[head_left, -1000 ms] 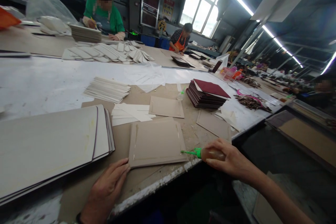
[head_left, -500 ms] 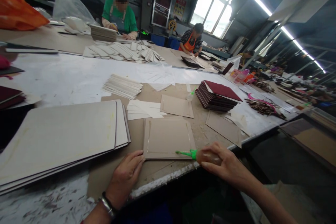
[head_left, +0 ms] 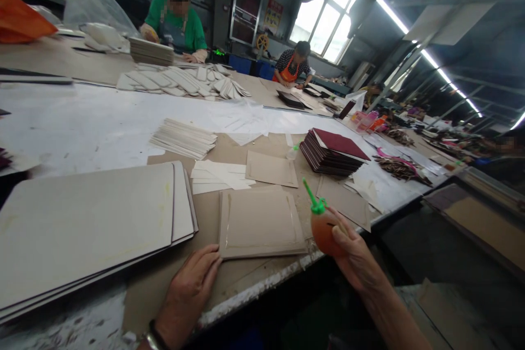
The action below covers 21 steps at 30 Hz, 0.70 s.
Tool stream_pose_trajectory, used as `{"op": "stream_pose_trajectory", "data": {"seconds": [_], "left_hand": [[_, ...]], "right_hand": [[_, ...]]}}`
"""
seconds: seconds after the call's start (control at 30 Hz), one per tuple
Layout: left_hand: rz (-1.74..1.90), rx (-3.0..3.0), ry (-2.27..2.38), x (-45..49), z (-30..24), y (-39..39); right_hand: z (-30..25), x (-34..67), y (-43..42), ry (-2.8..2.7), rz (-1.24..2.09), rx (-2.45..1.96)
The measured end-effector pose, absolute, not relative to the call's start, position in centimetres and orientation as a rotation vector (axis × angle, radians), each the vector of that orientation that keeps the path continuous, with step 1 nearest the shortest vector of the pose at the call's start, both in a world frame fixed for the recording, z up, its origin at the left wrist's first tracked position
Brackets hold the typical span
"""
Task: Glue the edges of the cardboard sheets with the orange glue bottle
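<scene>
White sheets (head_left: pixel 90 213), large, stacked, at nine o'clock from the brown board (head_left: pixel 262 221); left hand (head_left: pixel 192 283) at eight o'clock, fingertips touching the board's near-left corner, whether pinching it cannot be told. The brown board lies flat on the table (head_left: pixel 90 115), shiny lines along its edges. Orange bottle (head_left: pixel 323 234), at three o'clock, green nozzle (head_left: pixel 310 192) pointing to eleven, is grasped in the right hand (head_left: pixel 350 251).

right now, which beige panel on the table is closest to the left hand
The front panel, its near-left corner right by the left hand. The back panel beside the white strips and the right panel near the maroon stack are farther.
</scene>
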State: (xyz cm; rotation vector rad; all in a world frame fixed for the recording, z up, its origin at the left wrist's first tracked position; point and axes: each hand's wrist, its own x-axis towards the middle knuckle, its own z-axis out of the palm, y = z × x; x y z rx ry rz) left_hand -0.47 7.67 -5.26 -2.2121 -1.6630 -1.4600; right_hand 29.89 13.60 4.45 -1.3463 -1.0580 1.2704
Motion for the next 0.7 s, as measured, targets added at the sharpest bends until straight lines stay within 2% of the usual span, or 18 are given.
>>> {"op": "stream_pose_trajectory", "data": {"seconds": [0.33, 0.7], "left_hand": [[-1.293, -2.193, -1.6, -1.1, -6.3, 7.9], [-1.066, -2.202, -1.666, 0.2, -5.5, 6.7]], "right_hand": [[-1.9, 32.9, 20.3, -1.204, 0.763, -1.46], [-4.3, 34.0, 20.5, -1.316, 0.675, -1.554]]}}
